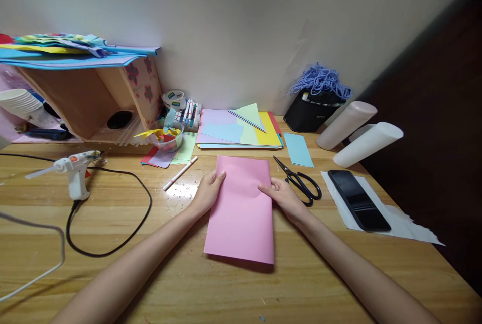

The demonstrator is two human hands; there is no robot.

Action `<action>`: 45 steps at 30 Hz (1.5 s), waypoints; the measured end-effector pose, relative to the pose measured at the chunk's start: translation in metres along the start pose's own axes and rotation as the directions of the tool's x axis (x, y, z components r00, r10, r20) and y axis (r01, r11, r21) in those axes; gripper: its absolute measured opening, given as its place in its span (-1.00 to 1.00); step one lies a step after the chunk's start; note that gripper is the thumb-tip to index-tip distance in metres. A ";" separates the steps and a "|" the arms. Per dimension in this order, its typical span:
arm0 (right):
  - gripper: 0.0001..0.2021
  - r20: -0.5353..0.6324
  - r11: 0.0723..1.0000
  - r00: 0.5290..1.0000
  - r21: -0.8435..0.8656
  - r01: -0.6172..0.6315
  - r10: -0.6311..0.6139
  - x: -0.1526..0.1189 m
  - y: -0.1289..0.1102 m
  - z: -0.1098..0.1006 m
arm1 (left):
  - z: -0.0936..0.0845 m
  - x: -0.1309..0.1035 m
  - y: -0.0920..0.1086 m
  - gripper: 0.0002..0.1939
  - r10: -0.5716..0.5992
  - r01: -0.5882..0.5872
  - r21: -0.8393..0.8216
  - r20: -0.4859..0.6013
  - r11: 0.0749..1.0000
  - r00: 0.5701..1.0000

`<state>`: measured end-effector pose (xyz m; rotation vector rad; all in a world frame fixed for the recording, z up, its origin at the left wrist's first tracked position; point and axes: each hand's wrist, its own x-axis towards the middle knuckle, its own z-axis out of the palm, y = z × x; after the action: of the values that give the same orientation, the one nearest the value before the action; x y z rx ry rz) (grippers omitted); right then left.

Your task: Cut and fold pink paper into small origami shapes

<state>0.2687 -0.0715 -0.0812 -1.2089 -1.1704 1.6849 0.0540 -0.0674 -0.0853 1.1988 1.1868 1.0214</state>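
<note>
A pink sheet of paper (241, 213), seemingly folded along its right side, is held slightly above the wooden table. My left hand (209, 191) grips its left edge, thumb on top and fingers underneath. On the right edge, my right hand (281, 194) pinches the paper the same way. Black-handled scissors (299, 181) lie just beyond my right hand. A white marker (179, 173) rests to the upper left of my left hand. Behind the pink paper is a stack of coloured paper (271, 130).
At left are a white glue gun (77, 171) with a looping black cable and a wooden box (145, 88). A bowl of scraps (169, 138) sits near the box. To the right are a phone (357, 201), white rolls (367, 144), a blue paper strip (298, 149) and a black pouch (309, 112).
</note>
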 end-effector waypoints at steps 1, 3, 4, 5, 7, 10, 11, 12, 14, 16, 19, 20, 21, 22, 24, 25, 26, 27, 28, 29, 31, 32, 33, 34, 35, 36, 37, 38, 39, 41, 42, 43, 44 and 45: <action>-0.59 0.001 1.000 1.000 -0.007 0.000 0.000 0.000 -0.001 0.000 | 0.000 0.000 -0.001 -0.63 0.004 -0.004 0.015 -0.013 1.000 1.000; -0.57 -0.001 1.000 1.000 -0.021 0.008 -0.008 0.001 -0.004 -0.001 | 0.000 0.000 -0.002 -0.63 0.011 -0.009 0.050 -0.039 0.999 0.999; -0.56 -0.005 1.000 1.000 -0.026 0.017 -0.017 0.001 -0.005 -0.002 | 0.000 0.000 -0.003 -0.62 0.013 -0.010 0.064 -0.048 0.998 0.999; -0.56 -0.010 0.999 1.000 -0.029 0.027 -0.027 0.002 -0.006 -0.002 | 0.000 0.000 -0.003 -0.62 0.011 -0.007 0.074 -0.050 0.997 0.999; -0.57 -0.020 0.999 0.999 -0.030 0.041 -0.042 0.003 -0.007 -0.004 | 0.001 -0.001 -0.003 -0.61 0.005 -0.002 0.076 -0.043 0.997 0.999; -0.61 -0.022 0.999 0.999 -0.022 0.046 -0.046 0.005 -0.005 -0.006 | 0.001 -0.001 -0.001 -0.60 0.005 -0.003 0.065 -0.032 0.998 0.999; -0.61 -0.025 0.999 0.999 -0.018 0.048 -0.048 0.005 -0.004 -0.007 | 0.001 -0.001 -0.001 -0.60 0.005 -0.003 0.065 -0.030 0.998 1.000; -0.61 -0.026 0.999 0.998 -0.013 0.050 -0.050 0.006 -0.003 -0.007 | 0.001 -0.001 0.000 -0.60 0.005 -0.003 0.066 -0.030 0.998 1.000; -0.60 -0.027 0.999 0.998 -0.003 0.053 -0.053 0.006 -0.001 -0.006 | 0.001 -0.001 0.000 -0.61 0.009 -0.007 0.069 -0.025 0.998 1.000; -0.59 -0.029 0.999 0.998 0.001 0.050 -0.050 0.006 -0.001 -0.006 | 0.001 -0.001 -0.001 -0.62 0.028 -0.025 0.089 -0.023 0.996 0.999; -0.62 -0.032 0.999 0.999 0.000 0.042 -0.042 0.005 -0.002 -0.007 | 0.003 -0.001 -0.002 -0.63 0.086 -0.071 0.195 -0.069 0.978 0.994; -0.62 -0.024 0.999 0.999 0.003 0.039 -0.039 0.004 -0.002 -0.008 | 0.003 -0.002 -0.003 -0.64 0.115 -0.089 0.245 -0.092 0.966 0.989; -0.62 -0.016 0.999 0.999 0.003 0.038 -0.038 0.004 -0.002 -0.009 | 0.004 -0.002 -0.003 -0.65 0.147 -0.107 0.293 -0.115 0.950 0.983; -0.61 -0.013 0.999 0.999 -0.003 0.041 -0.041 0.005 -0.002 -0.009 | 0.004 -0.003 -0.002 -0.66 0.177 -0.124 0.334 -0.133 0.934 0.975; -0.60 -0.033 0.998 0.998 -0.032 0.056 -0.057 0.006 -0.002 -0.010 | 0.005 -0.003 -0.001 -0.67 0.218 -0.145 0.387 -0.153 0.911 0.964; -0.62 -0.055 0.997 0.996 -0.046 0.068 -0.071 0.007 -0.001 -0.010 | 0.006 -0.004 -0.001 -0.67 0.227 -0.147 0.398 -0.162 0.906 0.960; -0.64 -0.078 0.996 0.993 -0.051 0.079 -0.083 0.008 -0.001 -0.010 | 0.006 -0.004 0.000 -0.66 0.231 -0.146 0.402 -0.171 0.904 0.958; -0.65 -0.093 0.995 0.992 -0.046 0.086 -0.090 0.010 -0.001 -0.010 | 0.006 -0.004 0.001 -0.66 0.232 -0.145 0.403 -0.177 0.904 0.956; -0.66 -0.097 0.995 0.991 -0.035 0.089 -0.092 0.011 -0.002 -0.010 | 0.006 -0.004 0.001 -0.66 0.231 -0.144 0.403 -0.177 0.904 0.957; -0.66 -0.090 0.996 0.992 -0.023 0.090 -0.092 0.012 -0.002 -0.010 | 0.006 -0.003 0.002 -0.66 0.231 -0.143 0.408 -0.175 0.902 0.957; -0.66 -0.058 0.996 0.994 -0.012 0.093 -0.093 0.015 -0.002 -0.012 | 0.006 -0.003 0.002 -0.66 0.229 -0.142 0.426 -0.160 0.894 0.960; -0.65 -0.047 0.995 0.994 -0.014 0.099 -0.099 0.016 -0.003 -0.013 | 0.006 -0.003 0.002 -0.66 0.228 -0.141 0.434 -0.155 0.890 0.961; -0.65 -0.046 0.994 0.993 -0.016 0.106 -0.107 0.017 -0.002 -0.014 | 0.006 -0.002 0.001 -0.65 0.230 -0.142 0.439 -0.152 0.887 0.961; -0.66 -0.056 0.994 0.992 -0.017 0.111 -0.111 0.019 -0.002 -0.015 | 0.006 -0.002 0.001 -0.65 0.233 -0.144 0.442 -0.153 0.885 0.960; -0.68 -0.076 0.994 0.991 -0.014 0.112 -0.113 0.020 -0.002 -0.016 | 0.006 -0.002 0.000 -0.65 0.237 -0.147 0.443 -0.155 0.885 0.959; -0.69 -0.101 0.994 0.989 -0.006 0.109 -0.109 0.021 -0.001 -0.016 | 0.006 -0.001 0.000 -0.64 0.241 -0.151 0.444 -0.155 0.883 0.958; -0.69 -0.122 0.994 0.987 0.006 0.105 -0.104 0.022 -0.001 -0.016 | 0.006 -0.001 -0.001 -0.64 0.247 -0.154 0.448 -0.157 0.881 0.956; -0.67 -0.137 0.994 0.985 0.019 0.104 -0.100 0.022 0.000 -0.016 | 0.006 -0.001 -0.001 -0.64 0.253 -0.158 0.451 -0.160 0.878 0.954; -0.67 -0.147 0.994 0.984 0.028 0.107 -0.102 0.023 0.000 -0.017 | 0.006 -0.001 -0.001 -0.63 0.258 -0.159 0.455 -0.164 0.876 0.952; -0.67 -0.149 0.992 0.981 0.030 0.126 -0.120 0.024 0.000 -0.017 | 0.006 0.000 -0.002 -0.63 0.255 -0.155 0.452 -0.170 0.879 0.952; -0.67 -0.149 0.991 0.980 0.025 0.135 -0.130 0.024 0.000 -0.017 | 0.005 0.000 -0.002 -0.64 0.250 -0.151 0.446 -0.171 0.882 0.953; -0.66 -0.155 0.990 0.978 0.019 0.141 -0.136 0.024 0.000 -0.018 | 0.005 0.000 -0.002 -0.64 0.243 -0.147 0.440 -0.169 0.886 0.955; -0.65 -0.169 0.989 0.976 0.016 0.145 -0.140 0.024 0.000 -0.018 | 0.005 0.000 -0.002 -0.64 0.236 -0.145 0.435 -0.164 0.889 0.958; -0.65 -0.185 0.989 0.972 0.014 0.149 -0.144 0.024 0.000 -0.018 | 0.005 0.000 -0.002 -0.64 0.233 -0.144 0.433 -0.159 0.890 0.959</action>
<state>0.2791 -0.0447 -0.0900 -1.2026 -1.0914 1.4439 0.0592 -0.0686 -0.0868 1.5994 1.5292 1.0899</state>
